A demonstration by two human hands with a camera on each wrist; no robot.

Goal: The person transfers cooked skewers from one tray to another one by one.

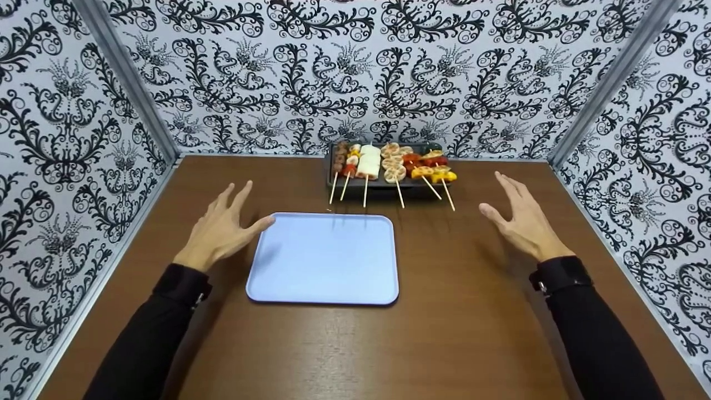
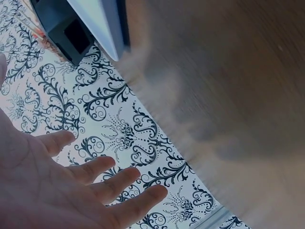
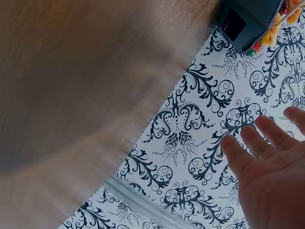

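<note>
Two containers on the bench [image 1: 461,339], as I see it from here.

Grill [image 1: 383,189]: black, set close to the bench's far edge, a little right of that edge's middle. Carries six skewers [image 1: 369,161] side by side, sticks running out over the grill's near edge. Contents from the left: brown chunks; a mix of yellow, white and red; white blocks; pale round slices; then two of red and yellow pieces, with some dark green at the grill's far right corner. The two rightmost sticks slant towards the bench's right edge.

Tray [image 1: 322,258]: pale blue, low rim, rounded corners. Lies flat left of the bench's centre, its far edge near the stick ends of the left-hand skewers, though apart from the grill. Faint shadow on its left part.

Left hand [image 1: 219,230]: released, fingers extended and spread. Just beside the tray's left edge; thumb tip lines up with the far left corner, and I cannot tell whether it touches.

Right hand [image 1: 525,219]: also released, fingers extended, thumb apart. Raised over the bench's right side, beyond the grill's near right corner and well apart from the tray.
</note>
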